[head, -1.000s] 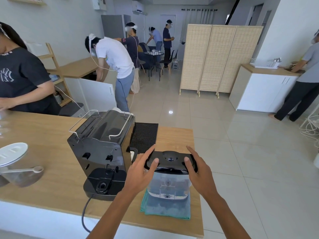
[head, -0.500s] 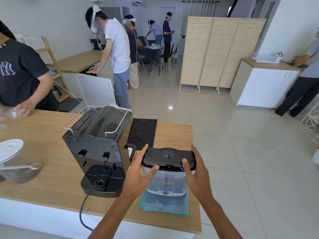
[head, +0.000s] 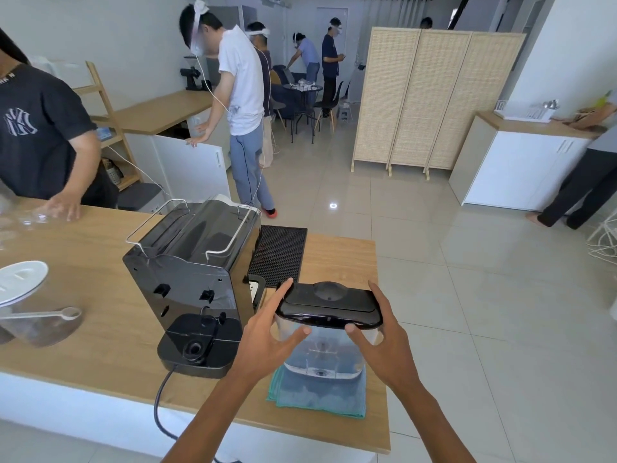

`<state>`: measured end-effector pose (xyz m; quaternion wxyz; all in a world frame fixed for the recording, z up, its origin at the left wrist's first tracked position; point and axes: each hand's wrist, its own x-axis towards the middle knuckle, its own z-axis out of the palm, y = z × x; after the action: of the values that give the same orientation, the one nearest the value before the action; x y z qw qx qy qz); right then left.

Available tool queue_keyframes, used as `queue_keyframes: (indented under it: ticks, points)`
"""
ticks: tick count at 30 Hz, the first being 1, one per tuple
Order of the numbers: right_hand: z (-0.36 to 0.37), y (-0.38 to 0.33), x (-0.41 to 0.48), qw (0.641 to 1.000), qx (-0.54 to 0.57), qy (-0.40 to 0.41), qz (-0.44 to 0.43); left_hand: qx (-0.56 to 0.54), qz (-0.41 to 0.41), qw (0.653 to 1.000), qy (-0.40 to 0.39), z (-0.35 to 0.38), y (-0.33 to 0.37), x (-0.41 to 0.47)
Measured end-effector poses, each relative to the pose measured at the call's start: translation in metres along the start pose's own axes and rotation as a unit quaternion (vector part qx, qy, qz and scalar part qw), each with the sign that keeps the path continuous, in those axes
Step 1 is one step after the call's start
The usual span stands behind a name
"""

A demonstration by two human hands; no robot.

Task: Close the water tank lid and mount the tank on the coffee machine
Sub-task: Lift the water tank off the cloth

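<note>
1. The left hand [head: 267, 342] and right hand [head: 384, 335] clasp the tank [head: 325, 349] from both sides, thumbs in front, fingers wrapped behind the rim; a two-sided grip likely keeps it level.
2. The black lid [head: 329, 304] sits shut on top.
3. The tank is over the cloth [head: 317, 396]; whether it touches is unclear.
4. The machine [head: 193, 282] stands just left on the table [head: 100, 329], rear toward the person, its base dock [head: 197, 345] bare for mounting.

Wooden counter [head: 100, 335] carries coffee machine [head: 190, 282], black mat [head: 278, 255], teal cloth [head: 317, 396].
</note>
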<state>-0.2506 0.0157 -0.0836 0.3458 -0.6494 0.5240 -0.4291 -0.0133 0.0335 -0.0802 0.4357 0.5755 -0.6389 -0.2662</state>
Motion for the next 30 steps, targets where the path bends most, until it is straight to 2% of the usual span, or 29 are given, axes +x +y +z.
queue_keyframes:
  ticks: [3, 9, 20, 24, 30]
  points:
    - [-0.007, 0.006, 0.001, 0.999, -0.017, -0.028, -0.008, 0.008, 0.005, 1.0, -0.015, -0.004, 0.002, 0.003]
    - [-0.008, 0.011, 0.004, 0.999, 0.001, -0.021, -0.03, 0.005, -0.005, 0.999, -0.046, -0.006, -0.008, 0.008]
    - [-0.001, -0.058, -0.012, 0.996, 0.059, -0.015, -0.065, -0.05, 0.03, 0.998, 0.036, -0.061, 0.03, -0.023]
    - [0.022, -0.082, -0.022, 0.995, 0.063, -0.015, -0.076, -0.045, 0.035, 0.996, 0.067, -0.093, 0.026, -0.036]
    - [0.071, -0.111, -0.026, 0.994, 0.061, -0.013, -0.086, -0.06, 0.034, 0.995, 0.067, -0.141, 0.005, -0.043]
